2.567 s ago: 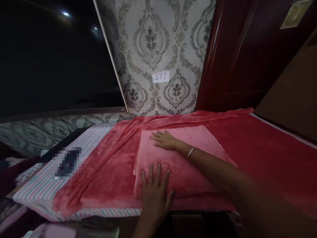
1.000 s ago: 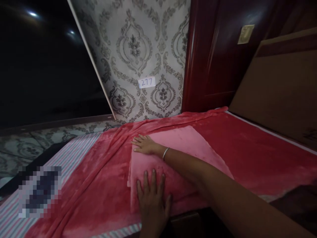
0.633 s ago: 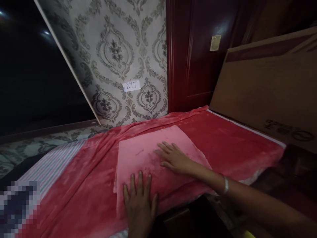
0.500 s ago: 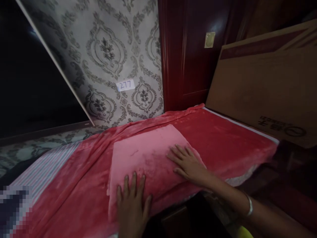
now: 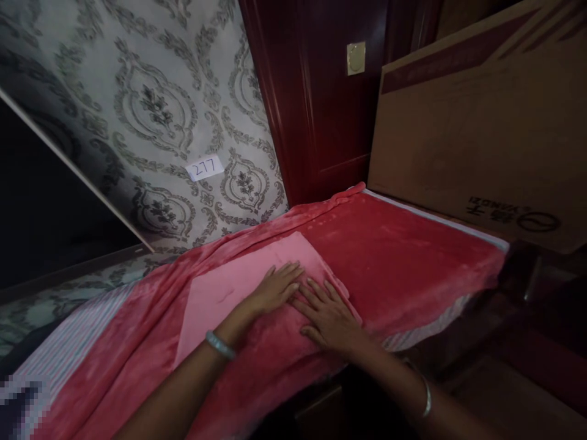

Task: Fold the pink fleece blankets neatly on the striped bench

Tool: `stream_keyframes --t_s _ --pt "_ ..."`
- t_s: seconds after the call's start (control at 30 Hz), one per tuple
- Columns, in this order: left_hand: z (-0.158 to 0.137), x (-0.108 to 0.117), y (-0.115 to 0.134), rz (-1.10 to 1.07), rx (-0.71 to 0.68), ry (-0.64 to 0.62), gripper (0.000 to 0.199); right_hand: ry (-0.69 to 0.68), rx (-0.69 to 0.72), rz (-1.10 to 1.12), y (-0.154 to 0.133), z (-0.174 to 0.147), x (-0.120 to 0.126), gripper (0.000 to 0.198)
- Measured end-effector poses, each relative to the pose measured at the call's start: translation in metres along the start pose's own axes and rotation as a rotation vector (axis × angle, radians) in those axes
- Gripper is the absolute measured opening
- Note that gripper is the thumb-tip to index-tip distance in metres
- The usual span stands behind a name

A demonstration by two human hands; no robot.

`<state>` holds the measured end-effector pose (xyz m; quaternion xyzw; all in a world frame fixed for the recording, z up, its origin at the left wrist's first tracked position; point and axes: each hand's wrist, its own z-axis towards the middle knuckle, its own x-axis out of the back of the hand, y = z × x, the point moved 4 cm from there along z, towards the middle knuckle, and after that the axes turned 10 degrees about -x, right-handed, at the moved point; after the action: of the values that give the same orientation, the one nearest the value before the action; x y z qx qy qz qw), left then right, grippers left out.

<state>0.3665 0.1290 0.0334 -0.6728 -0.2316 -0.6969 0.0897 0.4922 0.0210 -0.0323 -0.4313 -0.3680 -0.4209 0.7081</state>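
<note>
A folded pink plush cloth lies flat on a red plush blanket that covers the surface in front of me. My left hand rests palm down on the upper middle of the pink cloth, fingers stretched out. Just to its right my right hand also lies flat on the cloth, fingers spread. The fingertips of both hands are close together. Neither hand grips anything. Each wrist wears a silver bracelet.
A large cardboard box leans at the right behind the blanket. At the left stands a dark screen. Behind are patterned wallpaper with a paper label "277" and a dark red door panel. Striped fabric shows at left.
My left hand has moved from the cloth's near left edge up and right, beside my right hand. My right hand stays flat on the cloth. The view has shifted and tilted slightly.
</note>
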Motion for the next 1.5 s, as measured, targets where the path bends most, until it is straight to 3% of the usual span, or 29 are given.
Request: stream_keyframes --t_s 0.13,0.3,0.47,0.63,0.93,1.07,1.2,1.33,1.5 --pt "0.054 -0.006 -0.033 0.075 0.01 -0.046 0.058 -0.002 -0.019 0.052 0.002 -0.003 0.001 0.066" --pt "0.095 -0.006 -0.068 0.057 0.137 -0.038 0.066 -0.031 -0.038 0.117 0.002 -0.004 0.001 0.065" --pt "0.118 -0.011 -0.095 -0.019 0.08 -0.013 0.067 -0.042 -0.049 0.124 0.003 -0.007 0.001 0.073" --pt "0.119 -0.021 -0.107 -0.027 0.088 0.067 0.064 -0.063 -0.042 0.133 0.004 -0.008 -0.001 0.078" --pt "0.117 -0.023 -0.105 -0.054 0.117 0.113 0.059 -0.057 -0.044 0.104 0.002 -0.006 -0.001 0.072" --pt "0.12 -0.015 -0.096 0.034 0.146 0.083 0.056 -0.05 -0.041 0.061 0.004 -0.005 -0.002 0.068" --pt "0.119 0.004 -0.075 0.128 0.204 0.101 0.057 -0.026 -0.035 0.026 0.003 -0.004 0.0 0.064" --pt "0.103 0.019 -0.04 0.199 0.101 0.154 0.053 -0.027 -0.025 0.002 -0.002 -0.003 0.012 0.061" --pt "0.08 0.001 -0.013 0.163 -0.026 -0.005 0.056 0.069 -0.033 -0.033 0.003 -0.009 0.024 0.057"
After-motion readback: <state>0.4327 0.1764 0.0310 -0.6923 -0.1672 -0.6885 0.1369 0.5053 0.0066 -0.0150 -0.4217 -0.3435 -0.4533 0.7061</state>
